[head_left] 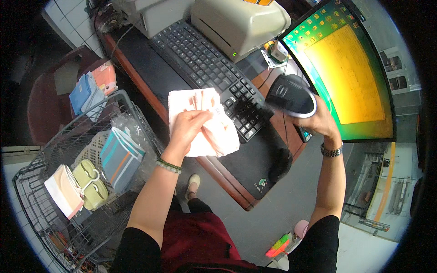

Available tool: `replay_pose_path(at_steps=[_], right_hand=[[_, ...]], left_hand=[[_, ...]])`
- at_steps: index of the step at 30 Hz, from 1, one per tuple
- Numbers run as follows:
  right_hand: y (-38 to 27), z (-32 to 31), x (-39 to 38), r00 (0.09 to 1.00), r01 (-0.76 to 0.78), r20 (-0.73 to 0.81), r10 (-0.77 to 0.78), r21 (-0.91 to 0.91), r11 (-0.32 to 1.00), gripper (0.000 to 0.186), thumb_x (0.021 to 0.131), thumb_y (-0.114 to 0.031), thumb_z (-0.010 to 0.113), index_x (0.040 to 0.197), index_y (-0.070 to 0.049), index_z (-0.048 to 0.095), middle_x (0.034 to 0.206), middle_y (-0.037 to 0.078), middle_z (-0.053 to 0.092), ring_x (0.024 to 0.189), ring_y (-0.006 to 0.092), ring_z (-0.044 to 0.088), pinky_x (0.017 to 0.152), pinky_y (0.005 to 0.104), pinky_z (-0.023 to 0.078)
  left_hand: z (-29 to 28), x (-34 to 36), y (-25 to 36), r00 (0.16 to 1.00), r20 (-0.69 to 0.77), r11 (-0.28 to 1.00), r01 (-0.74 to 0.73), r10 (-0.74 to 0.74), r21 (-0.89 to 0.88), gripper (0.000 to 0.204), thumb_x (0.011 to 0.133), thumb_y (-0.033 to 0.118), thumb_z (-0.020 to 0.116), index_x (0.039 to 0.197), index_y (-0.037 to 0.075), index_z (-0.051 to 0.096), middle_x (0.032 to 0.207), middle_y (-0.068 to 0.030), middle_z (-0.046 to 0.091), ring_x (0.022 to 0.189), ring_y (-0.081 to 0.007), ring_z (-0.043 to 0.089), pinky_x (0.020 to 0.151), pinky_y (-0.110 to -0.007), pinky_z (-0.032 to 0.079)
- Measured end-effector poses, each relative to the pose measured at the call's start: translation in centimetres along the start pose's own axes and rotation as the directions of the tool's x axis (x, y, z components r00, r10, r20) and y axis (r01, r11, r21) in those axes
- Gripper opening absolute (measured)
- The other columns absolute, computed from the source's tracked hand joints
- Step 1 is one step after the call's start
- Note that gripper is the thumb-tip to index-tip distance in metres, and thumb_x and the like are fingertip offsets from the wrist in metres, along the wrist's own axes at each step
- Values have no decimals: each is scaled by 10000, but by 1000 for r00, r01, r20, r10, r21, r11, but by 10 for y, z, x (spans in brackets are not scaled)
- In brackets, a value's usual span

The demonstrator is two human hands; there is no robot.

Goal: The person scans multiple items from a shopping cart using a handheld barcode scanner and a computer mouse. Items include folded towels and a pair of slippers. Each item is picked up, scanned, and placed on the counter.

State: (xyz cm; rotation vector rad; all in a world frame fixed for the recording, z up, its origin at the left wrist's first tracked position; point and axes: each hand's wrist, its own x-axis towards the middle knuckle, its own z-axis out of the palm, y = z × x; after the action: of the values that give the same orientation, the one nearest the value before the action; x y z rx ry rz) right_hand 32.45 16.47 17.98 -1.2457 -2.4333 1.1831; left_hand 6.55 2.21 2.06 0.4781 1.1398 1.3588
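Note:
A pale pink folded towel (pixel 224 139) is pinched in my left hand (pixel 187 129), whose fingers are closed on a fold near its middle. It is held above the near edge of the desk and overlaps part of the keyboard (pixel 205 63). My right hand (pixel 324 119) is wrapped round a black barcode scanner (pixel 287 94) with a light rim. The scanner's head points left, toward the towel, and stands in front of the monitor's lower left edge. My palm and the scanner's grip are mostly hidden.
Right of the keyboard stands a lit monitor (pixel 350 77); behind the keyboard is a beige printer (pixel 241 22). A dark mouse (pixel 280 164) lies on the black mouse pad (pixel 255 175). At left, a wire cart (pixel 32 200) holds yellow-green slippers (pixel 91 186) and folded textiles, beside a maroon chair (pixel 45 107).

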Motion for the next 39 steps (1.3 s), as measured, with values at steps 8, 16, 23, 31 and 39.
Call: replay_pose_path(at_steps=[8,16,23,31,39], right_hand=[[-19,21,18,912,220,366,-184,-58,974,670,635,-169,802,1220,23,535,1076,182,658,964,246,636,879,339,481],[-14,28,23,914,201,361,-183,-13,979,548,650,-150,779,1125,24,568,967,155,671,875,229,640,831,334,498],[-9,29,24,918,238,336,-209,-45,970,526,647,-162,775,1097,23,575,927,164,668,841,235,648,809,342,502],[35,36,33,969,248,22,-247,-57,967,688,690,-229,722,1306,-55,468,1011,227,641,956,330,638,839,378,493],[90,52,61,872,-143,-486,-64,-378,915,813,707,-189,690,1413,-63,307,1052,238,616,966,376,600,821,440,481]], left_hand=[[4,2,-9,997,-70,996,-14,20,84,257,862,166,664,963,-69,690,845,-49,669,751,-86,590,670,-219,461],[3,2,-10,997,-61,996,-42,47,81,257,875,149,644,982,-82,678,851,-48,667,755,-89,593,678,-219,466],[2,0,-8,997,-75,995,-13,20,103,239,881,136,632,942,-91,676,844,-61,669,745,-93,600,666,-218,468],[2,-1,-1,999,-32,1000,-18,19,9,177,872,60,610,928,-102,655,879,-109,662,785,-149,640,683,-263,528],[-5,3,-6,999,-49,998,22,-19,55,206,874,110,590,931,-83,635,923,-118,647,845,-194,643,765,-321,551]])
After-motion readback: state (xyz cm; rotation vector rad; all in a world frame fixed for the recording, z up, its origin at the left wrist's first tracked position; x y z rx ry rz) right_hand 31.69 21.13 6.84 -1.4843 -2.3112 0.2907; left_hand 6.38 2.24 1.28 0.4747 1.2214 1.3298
